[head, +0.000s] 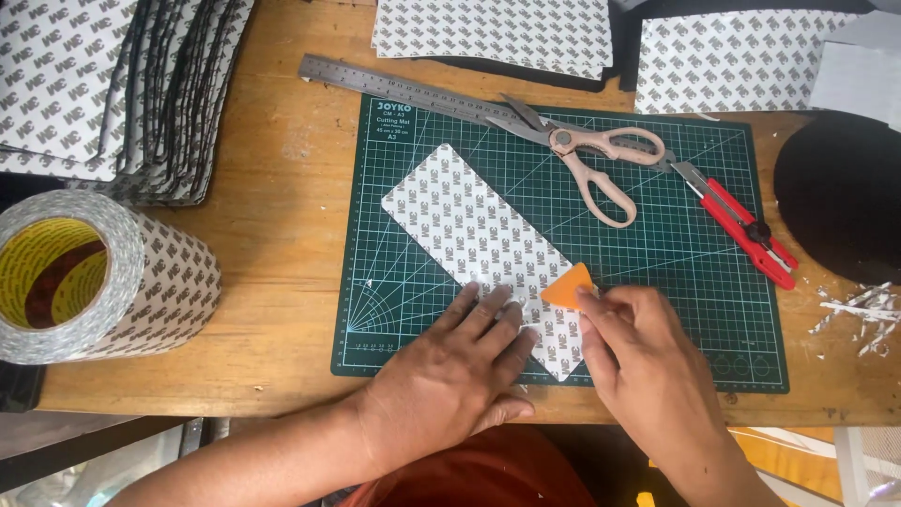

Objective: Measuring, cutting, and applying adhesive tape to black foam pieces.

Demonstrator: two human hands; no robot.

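A long rectangular sheet with white patterned backing paper (pixel 469 225) lies diagonally on a dark green cutting mat (pixel 657 244). My left hand (pixel 460 376) lies flat on the sheet's near end, fingers spread, pressing it down. My right hand (pixel 648 361) grips a small orange triangular scraper (pixel 568 288), whose edge rests on the sheet's near right side.
Beige-handled scissors (pixel 601 160) and a steel ruler (pixel 404 89) lie across the mat's far edge, with a red utility knife (pixel 746 225) at the right. A big roll of double-sided tape (pixel 103 277) sits at the left, with stacks of backed sheets (pixel 103 84) behind it. A black disc (pixel 840 192) and paper scraps (pixel 863 314) are at the right.
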